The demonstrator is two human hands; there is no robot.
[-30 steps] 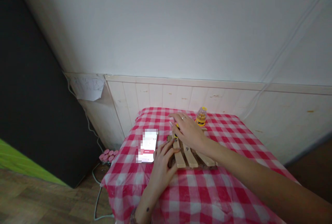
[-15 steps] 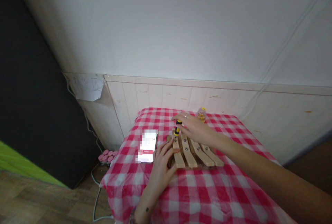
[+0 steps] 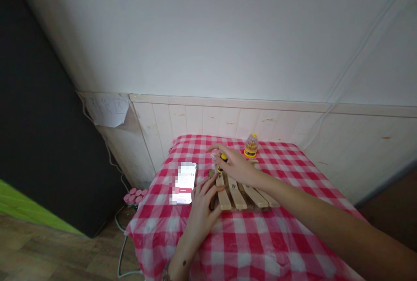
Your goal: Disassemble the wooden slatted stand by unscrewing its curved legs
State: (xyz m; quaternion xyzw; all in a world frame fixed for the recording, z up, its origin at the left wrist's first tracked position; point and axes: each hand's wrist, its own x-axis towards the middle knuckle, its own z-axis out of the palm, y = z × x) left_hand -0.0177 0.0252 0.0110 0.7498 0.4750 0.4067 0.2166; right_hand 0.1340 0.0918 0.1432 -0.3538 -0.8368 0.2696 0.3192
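My right hand (image 3: 233, 163) is closed around a black and yellow screwdriver (image 3: 223, 157), which stands upright with its tip down at a screw in the leftmost wooden slat (image 3: 224, 198). My left hand (image 3: 204, 192) grips the left end of the same piece, fingers over that slat and thumb by the near edge. Several pale, curved slats lie side by side on a rough brown wooden base (image 3: 250, 208), and metal screws show in them. My right hand and forearm hide the far ends of the slats.
A lit smartphone (image 3: 185, 185) lies left of my left hand. A clear case of bits with a yellow base (image 3: 251, 146) stands behind the slats. The red-and-white checked tablecloth (image 3: 241, 246) covers the table, which meets the panelled wall (image 3: 195, 116). Pink round items (image 3: 134, 196) and a white cable are at left.
My right hand has shifted slightly left and its grip on the screwdriver has turned, with some fingers now extended. The bit case shows more fully. My left hand stays in place.
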